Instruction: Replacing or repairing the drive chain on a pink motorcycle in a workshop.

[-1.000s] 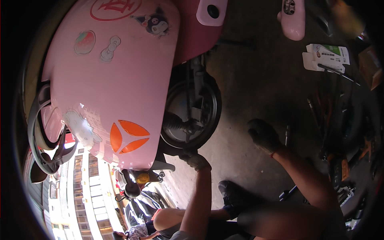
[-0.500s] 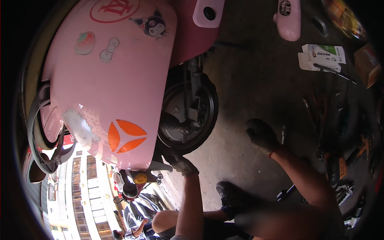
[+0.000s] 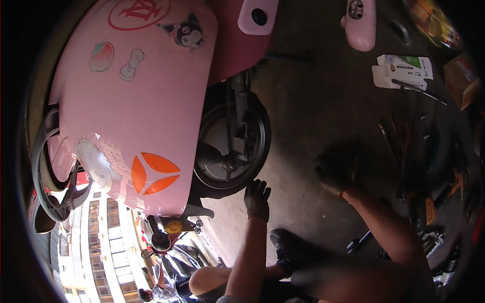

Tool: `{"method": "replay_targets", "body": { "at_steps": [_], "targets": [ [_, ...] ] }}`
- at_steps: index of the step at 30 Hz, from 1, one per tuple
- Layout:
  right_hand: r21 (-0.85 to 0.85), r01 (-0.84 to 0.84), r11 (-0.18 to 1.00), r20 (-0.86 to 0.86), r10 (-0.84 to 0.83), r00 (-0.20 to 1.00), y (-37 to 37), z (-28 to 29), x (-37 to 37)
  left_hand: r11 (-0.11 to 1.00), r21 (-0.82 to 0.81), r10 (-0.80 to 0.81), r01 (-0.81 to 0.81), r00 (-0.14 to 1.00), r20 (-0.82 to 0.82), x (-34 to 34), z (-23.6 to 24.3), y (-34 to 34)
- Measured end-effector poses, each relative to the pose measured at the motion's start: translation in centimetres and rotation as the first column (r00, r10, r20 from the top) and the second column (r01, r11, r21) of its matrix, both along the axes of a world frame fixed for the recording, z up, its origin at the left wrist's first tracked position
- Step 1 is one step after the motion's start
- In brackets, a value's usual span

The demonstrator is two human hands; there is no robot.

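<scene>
Beside the lower edge of the scooter's wheel [image 3: 261, 136], my left hand [image 3: 257, 200] wears a dark glove. Its fingers point up and stand apart, and nothing shows in them. Further right, my right hand [image 3: 334, 174], also gloved, is low over the dark floor. Shadow and blur swallow its fingers, so I cannot make out whether it holds anything. The pink scooter body [image 3: 136, 111], with stickers and an orange three-part emblem [image 3: 154, 174], fills the left side. A dark ribbed boot [image 3: 212, 155] and metal fork parts [image 3: 242, 116] show at the wheel.
A flattened white and green carton [image 3: 404, 68] lies at the upper right with a thin rod [image 3: 422, 92] on it. Nearby are a pink scooter part [image 3: 361, 28] and a cardboard box [image 3: 462, 81]. Several tools, one orange and black [image 3: 429, 209], lie along the right. Another person [image 3: 164, 290] is at lower left.
My left hand has come away from under the wheel, moving right and up, and its fingers have spread. My right hand has shifted slightly right; the short rod beside it no longer shows clearly.
</scene>
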State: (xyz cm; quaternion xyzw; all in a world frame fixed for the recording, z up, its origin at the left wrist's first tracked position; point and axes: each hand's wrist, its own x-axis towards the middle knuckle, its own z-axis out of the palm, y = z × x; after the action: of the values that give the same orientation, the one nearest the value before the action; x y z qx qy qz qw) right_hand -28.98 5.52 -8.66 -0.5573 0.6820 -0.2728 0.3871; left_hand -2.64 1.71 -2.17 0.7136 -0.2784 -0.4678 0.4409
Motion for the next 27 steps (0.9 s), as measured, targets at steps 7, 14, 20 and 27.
{"method": "replay_targets", "body": {
  "at_steps": [7,14,20,27],
  "targets": [
    [0.095,-0.054,0.994,-0.009,0.055,0.998,-0.6,0.4,-0.4,0.988,-0.133,0.097,-0.074,0.98,0.174,1.0,0.2,-1.0],
    [0.03,0.0,1.0,0.045,-0.001,0.999,-0.5,-1.2,0.2,0.919,-0.338,0.331,-0.203,0.864,0.381,0.1,2.9,0.7],
    [-0.16,0.032,0.987,-0.054,-0.041,0.998,-0.3,-3.6,0.8,0.996,-0.067,0.057,-0.057,0.998,-0.003,0.2,-0.8,0.0],
    [-0.017,0.118,0.993,0.441,-0.099,0.892,-1.1,-1.9,3.5,0.814,0.179,-0.469,0.553,0.442,0.765,9.8,-2.9,-3.9]
  ]
}}
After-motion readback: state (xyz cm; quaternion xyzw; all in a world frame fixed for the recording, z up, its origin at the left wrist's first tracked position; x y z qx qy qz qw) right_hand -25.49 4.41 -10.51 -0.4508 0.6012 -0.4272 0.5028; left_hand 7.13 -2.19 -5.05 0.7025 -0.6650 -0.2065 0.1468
